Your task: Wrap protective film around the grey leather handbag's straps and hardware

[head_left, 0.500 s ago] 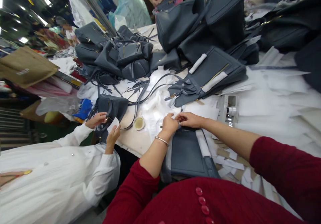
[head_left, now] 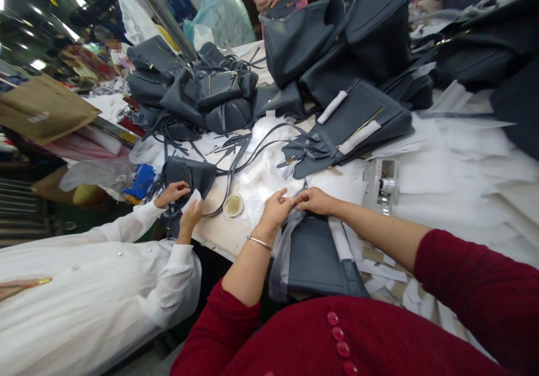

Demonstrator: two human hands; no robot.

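A dark blue-grey leather handbag (head_left: 315, 252) lies against my front at the table edge, with a white paper wrap (head_left: 340, 238) around a strap on its right part. Along its left side curves a strip of clear plastic film (head_left: 280, 264), rising to my fingers. My left hand (head_left: 275, 213) is closed on the upper end of this film, a bracelet at its wrist. Close beside it, fingertips almost touching, my right hand (head_left: 315, 201) pinches a thin dark strap (head_left: 304, 185) above the bag's top edge. My fingers partly hide the exact grip.
Another handbag (head_left: 362, 118) with paper-wrapped straps lies ahead; more bags are piled behind. A small round tub (head_left: 233, 206) stands left of my hands. White foam sheets (head_left: 455, 168) and a metal device (head_left: 385, 185) lie right. A co-worker's hands (head_left: 191, 219) handle another bag at left.
My left hand has shifted slightly left and turned, its fingers now more stretched toward my right hand. The clear film now stands up more visibly from the bag. The co-worker's hands moved slightly.
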